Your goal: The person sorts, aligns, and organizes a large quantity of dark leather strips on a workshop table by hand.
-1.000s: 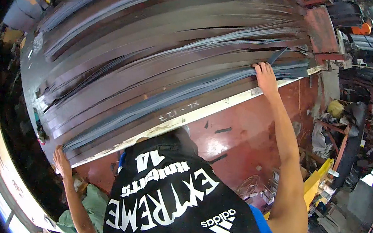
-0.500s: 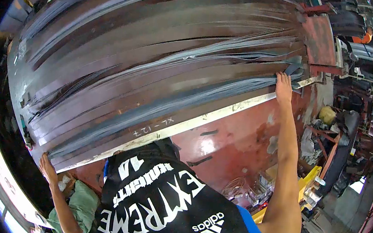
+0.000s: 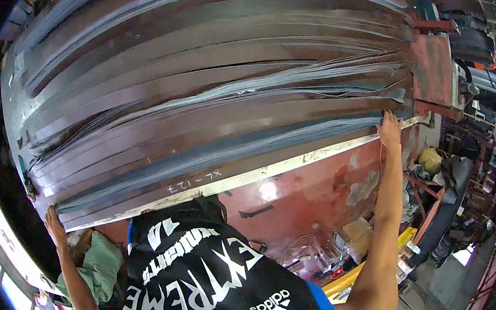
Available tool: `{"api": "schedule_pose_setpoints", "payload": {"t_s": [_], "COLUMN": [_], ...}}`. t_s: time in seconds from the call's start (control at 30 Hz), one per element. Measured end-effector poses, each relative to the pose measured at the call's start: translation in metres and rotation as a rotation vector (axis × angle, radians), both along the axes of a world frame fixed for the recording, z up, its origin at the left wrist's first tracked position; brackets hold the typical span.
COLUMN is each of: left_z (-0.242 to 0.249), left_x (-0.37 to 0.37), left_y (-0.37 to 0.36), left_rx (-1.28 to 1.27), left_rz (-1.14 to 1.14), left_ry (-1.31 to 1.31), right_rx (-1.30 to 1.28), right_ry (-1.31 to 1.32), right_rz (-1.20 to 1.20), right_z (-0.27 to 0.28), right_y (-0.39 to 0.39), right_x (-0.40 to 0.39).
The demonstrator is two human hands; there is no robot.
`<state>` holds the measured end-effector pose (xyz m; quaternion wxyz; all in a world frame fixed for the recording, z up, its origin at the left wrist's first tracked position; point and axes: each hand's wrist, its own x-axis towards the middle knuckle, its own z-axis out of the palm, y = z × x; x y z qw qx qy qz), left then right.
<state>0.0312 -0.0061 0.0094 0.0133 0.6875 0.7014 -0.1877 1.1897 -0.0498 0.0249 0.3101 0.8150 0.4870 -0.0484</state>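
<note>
A long bundle of thin grey strips (image 3: 223, 153) lies along the near edge of a dark brown table (image 3: 204, 110). My left hand (image 3: 55, 228) is at the bundle's left end, fingers closed round the end of it. At the far right end my right hand (image 3: 390, 129) grips the same bundle, fingers bent over it. The strips run nearly straight between both hands. Chalk writing, "XL-127" (image 3: 194, 182), shows on the surface just in front of the bundle. A pale edge strip (image 3: 258, 171) borders the table.
More grey strip bundles (image 3: 231, 86) lie further back on the table. A reddish metal block (image 3: 432, 69) stands at its right end. Below the edge are a red panel (image 3: 311, 190), a green cloth (image 3: 99, 265) and a yellow bar (image 3: 344, 281). Cluttered shelves stand at right.
The strip end near my right hand now lies in line with the bundle, and that hand has shifted slightly right and down. My left hand has moved slightly left. The view has shifted a little.
</note>
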Motion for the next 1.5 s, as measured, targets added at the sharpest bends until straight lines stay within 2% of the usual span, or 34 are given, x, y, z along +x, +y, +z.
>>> {"api": "schedule_pose_setpoints", "payload": {"t_s": [0.07,0.1,0.13,0.2,0.23,0.27,0.33,0.37,0.4,0.43,0.47,0.53,0.57,0.7,0.77,0.83,1.0,1.1,1.27,1.43,1.5], "left_z": [0.000,0.014,0.003,0.005,0.009,0.015,0.007,0.010,0.004,0.009,0.021,0.012,0.029,0.012,0.017,0.014,0.006,0.001,-0.002,0.009,0.009], "left_x": [-0.008,0.014,-0.003,0.008,0.011,0.022,0.021,0.019,0.015,0.022,0.040,0.030,0.052,0.040,0.045,0.042,0.033,0.027,0.013,-0.005,-0.013], "left_y": [-0.005,0.004,-0.002,0.000,0.005,0.010,0.005,0.004,-0.005,-0.004,0.001,-0.009,-0.003,-0.008,-0.006,-0.008,-0.005,-0.003,0.000,0.010,0.022], "left_rx": [0.029,-0.058,-0.006,0.023,-0.030,-0.027,0.099,0.037,0.099,0.037,0.020,0.074,0.078,0.147,0.188,0.249,0.383,0.446,0.473,0.373,0.422], "left_rz": [-0.069,0.022,-0.024,-0.012,0.037,0.226,0.394,0.341,0.210,0.092,0.122,0.025,-0.001,0.004,-0.062,-0.120,-0.215,-0.251,-0.297,-0.298,-0.161], "left_ry": [0.025,0.015,0.047,0.050,-0.034,-0.202,-0.412,-0.381,-0.269,-0.064,-0.136,-0.111,-0.120,-0.116,-0.119,-0.163,-0.294,-0.447,-0.632,-0.839,-1.030], "right_rx": [-0.048,-0.050,-0.049,-0.033,-0.028,-0.021,-0.021,-0.011,0.000,0.054,0.107,0.144,0.169,0.145,0.366,0.519,0.605,0.557,0.558,0.632,0.618], "right_ry": [0.021,0.016,0.013,0.023,0.024,0.033,0.071,0.077,0.083,0.106,0.127,0.178,0.198,0.255,0.575,0.843,1.241,1.264,1.083,0.995,1.015], "right_rz": [-0.054,-0.046,-0.039,-0.007,0.001,0.015,0.012,0.031,0.052,0.080,0.107,0.100,0.122,0.199,0.295,0.265,0.794,0.975,1.065,1.034,1.014], "right_z": [0.003,0.003,0.002,0.001,-0.001,-0.009,0.001,0.010,0.016,0.015,0.012,0.020,0.022,0.046,0.058,0.056,0.026,0.003,-0.027,-0.027,-0.026], "right_y": [0.006,0.006,0.006,0.003,0.000,0.000,0.010,0.016,0.019,0.017,0.013,0.015,0.014,0.025,0.043,0.056,0.080,0.078,0.074,0.075,0.072], "right_x": [0.011,0.014,0.016,0.029,0.036,0.037,0.020,0.002,-0.016,-0.022,-0.029,-0.066,-0.087,-0.220,-0.325,-0.446,-0.724,-0.840,-0.918,-0.926,-0.926]}}
